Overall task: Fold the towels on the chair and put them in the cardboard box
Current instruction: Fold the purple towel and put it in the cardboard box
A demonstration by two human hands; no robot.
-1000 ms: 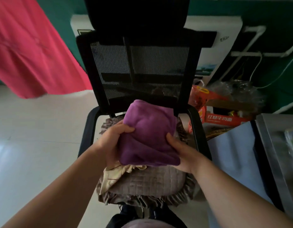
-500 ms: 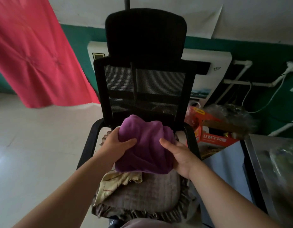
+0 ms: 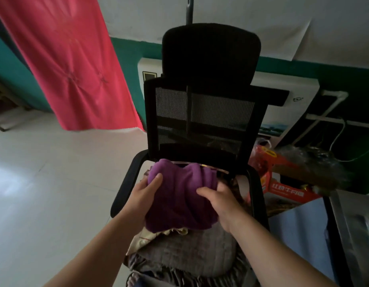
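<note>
A folded purple towel (image 3: 179,195) is held above the seat of a black mesh office chair (image 3: 202,119). My left hand (image 3: 143,195) grips its left side, thumb on top. My right hand (image 3: 218,200) grips its right side, thumb laid across the top and fingers under the edge. A beige cloth (image 3: 156,235) lies crumpled under the towel on the grey quilted seat cushion (image 3: 189,253). No cardboard box is plainly in view apart from a red printed carton (image 3: 287,189) on the right.
A pink curtain (image 3: 69,65) hangs at the back left over pale floor tiles (image 3: 44,193). A white appliance (image 3: 283,112) stands behind the chair. Bags and clutter (image 3: 308,162) pile up at the right. A blue-grey surface (image 3: 299,226) and a metal edge (image 3: 353,228) lie near right.
Both hands carried the purple towel up and toward the chair's backrest, bunching it slightly. The view tilted upward, showing more of the headrest and wall.
</note>
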